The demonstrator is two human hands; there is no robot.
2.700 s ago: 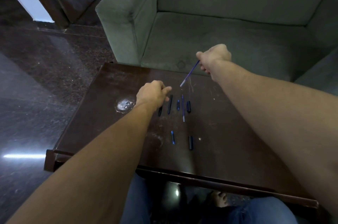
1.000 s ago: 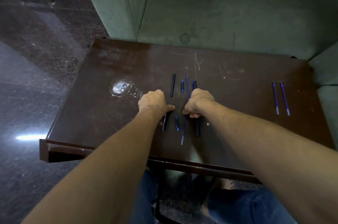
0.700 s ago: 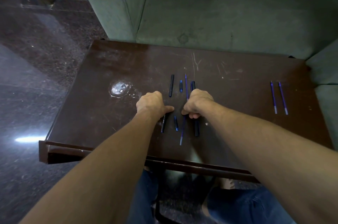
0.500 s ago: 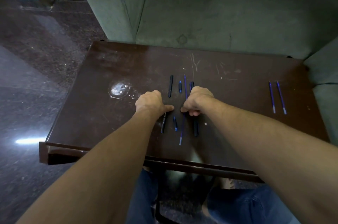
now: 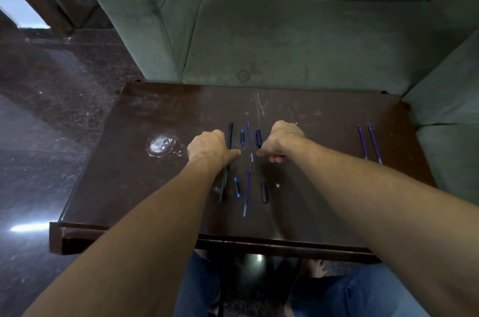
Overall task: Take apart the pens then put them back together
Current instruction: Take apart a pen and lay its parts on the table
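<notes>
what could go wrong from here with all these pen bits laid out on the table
1. Two refills lie far off to the right, apart from the other parts; they may get forgotten at reassembly.
2. The near refill points toward the table's front edge; a forearm sweep could roll it off.
3. The left hand rests over a black barrel; a nudge might scatter the neat rows.

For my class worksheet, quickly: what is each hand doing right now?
Left hand: curled on the table, grip cannot be told.
Right hand: curled, contents cannot be told.

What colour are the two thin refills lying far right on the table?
Blue, seen in the head view.
</notes>
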